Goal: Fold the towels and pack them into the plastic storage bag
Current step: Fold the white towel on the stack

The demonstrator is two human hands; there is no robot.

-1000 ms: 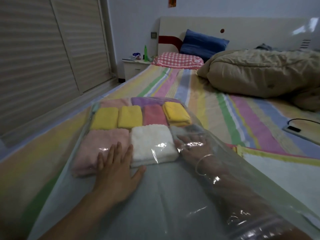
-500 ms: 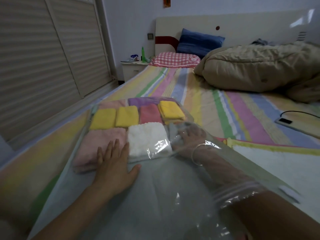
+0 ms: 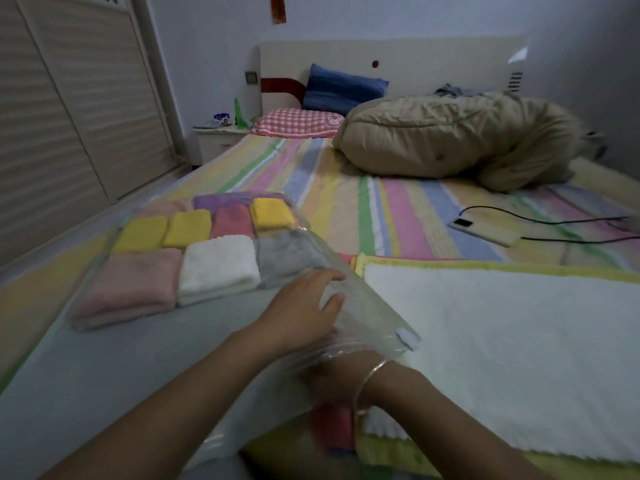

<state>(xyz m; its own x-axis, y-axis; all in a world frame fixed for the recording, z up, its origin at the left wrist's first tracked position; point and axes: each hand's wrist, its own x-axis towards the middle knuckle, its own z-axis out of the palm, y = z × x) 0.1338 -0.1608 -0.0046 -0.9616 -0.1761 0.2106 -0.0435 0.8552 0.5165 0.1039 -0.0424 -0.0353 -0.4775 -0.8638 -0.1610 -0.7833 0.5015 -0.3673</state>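
My left hand (image 3: 304, 306) lay flat on the bag (image 3: 138, 358), fingers (image 3: 322, 277) straight and slightly spread. My right hand (image 3: 329, 375) was blurred at the bag's mouth, so I cannot tell its finger state. The bag's long axis ran away from me, with folded towels (image 3: 218, 268) just beyond my left fingertips.

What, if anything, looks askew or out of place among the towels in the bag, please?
The rightmost yellow towel in the plastic bag sits turned and raised against the neat grid. The grey towel looks rumpled rather than squarely folded.
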